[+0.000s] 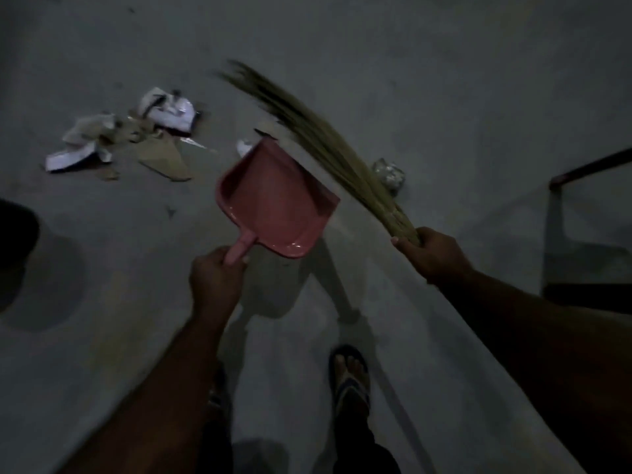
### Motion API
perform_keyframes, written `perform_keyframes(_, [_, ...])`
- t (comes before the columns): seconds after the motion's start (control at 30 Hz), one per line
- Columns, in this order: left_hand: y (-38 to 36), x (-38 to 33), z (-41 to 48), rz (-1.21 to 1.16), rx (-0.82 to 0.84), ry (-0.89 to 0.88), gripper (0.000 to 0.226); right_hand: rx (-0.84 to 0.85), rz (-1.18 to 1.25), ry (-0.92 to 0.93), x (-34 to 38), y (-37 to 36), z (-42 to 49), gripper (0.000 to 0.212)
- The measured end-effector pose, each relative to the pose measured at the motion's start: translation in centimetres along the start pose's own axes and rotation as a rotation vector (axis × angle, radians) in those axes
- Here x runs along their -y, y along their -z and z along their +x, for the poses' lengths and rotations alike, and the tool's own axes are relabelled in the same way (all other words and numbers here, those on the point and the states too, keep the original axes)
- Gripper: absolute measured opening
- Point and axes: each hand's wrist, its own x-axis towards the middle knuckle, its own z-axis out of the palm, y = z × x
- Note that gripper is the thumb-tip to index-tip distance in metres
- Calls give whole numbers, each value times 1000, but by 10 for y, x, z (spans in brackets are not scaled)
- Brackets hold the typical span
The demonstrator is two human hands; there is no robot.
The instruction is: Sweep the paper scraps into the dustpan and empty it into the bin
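Note:
My left hand [216, 278] grips the handle of a pink dustpan [273, 200], held above the grey floor with nothing in its scoop. My right hand [432, 253] grips the bound end of a straw broom [321, 142], whose bristles point up and left, off the floor and blurred. A heap of white and brown paper scraps [136, 138] lies on the floor to the upper left of the dustpan. One small white scrap [244, 147] shows just past the dustpan's front edge. A crumpled white scrap [390, 174] lies right of the broom.
A dark round object [15, 248], cut off by the left edge, stands on the floor. A pale piece of furniture with a dark rail [581, 234] stands at the right. My sandalled foot [350, 378] is on the concrete floor [410, 63] below the dustpan.

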Motion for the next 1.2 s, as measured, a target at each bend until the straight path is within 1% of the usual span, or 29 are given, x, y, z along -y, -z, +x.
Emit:
perform_keyframes(0.1, [-72, -12, -4, 75, 116, -31, 25, -30, -7, -101, -67, 19, 23, 64])
perform_keyframes(0.2, [-127, -10, 0, 156, 182, -29, 25, -91, -33, -170, -124, 32, 51, 60])
perform_keyframes(0.3, [-163, 2, 5, 241, 205, -57, 27, -110, -23, -244, -159, 38, 81, 56])
perform_keyframes(0.4, [-191, 10, 13, 320, 213, -77, 31, -62, 47, -361, -179, 31, 103, 56])
perform_keyframes(0.43, [-199, 10, 17, 380, 211, -77, 35, -40, 47, -392, -183, 26, 108, 58])
perform_keyframes(0.5, [-215, 6, 25, 540, 214, -45, 40, -3, 8, -405, -189, 11, 115, 61])
perform_keyframes(0.57, [-229, -2, 32, 638, 225, 0, 42, 21, -49, -359, -191, -2, 116, 60])
perform_keyframes(0.6, [-236, -7, 37, 652, 234, 11, 39, 25, -74, -328, -194, -9, 116, 59])
perform_keyframes(0.63, [-242, -12, 44, 661, 245, 14, 30, 24, -95, -303, -199, -14, 115, 60])
perform_keyframes(0.67, [-247, -15, 51, 658, 282, 18, 15, 19, -112, -282, -204, -19, 112, 61])
perform_keyframes(0.7, [-251, -18, 60, 638, 333, 28, 14, 13, -123, -265, -210, -23, 108, 61])
perform_keyframes(0.73, [-255, -20, 68, 621, 377, 38, 19, 5, -129, -251, -217, -27, 104, 59])
perform_keyframes(0.8, [-257, -24, 82, 596, 412, 35, 17, -6, -139, -225, -230, -33, 94, 52])
perform_keyframes(0.87, [-259, -23, 88, 571, 395, 39, 28, -22, -150, -199, -241, -38, 83, 46])
perform_keyframes(0.97, [-258, -13, 85, 512, 352, 28, 29, -81, -165, -156, -256, -44, 65, 44])
perform_keyframes(1.07, [-255, 3, 73, 420, 267, 8, 33, -135, -196, -91, -264, -54, 46, 46])
perform_keyframes(1.13, [-251, 12, 62, 323, 260, 4, 34, -136, -201, -43, -264, -61, 38, 45])
perform_keyframes(1.2, [-243, 20, 53, 225, 279, 48, 34, -138, -199, 0, -259, -68, 32, 44])
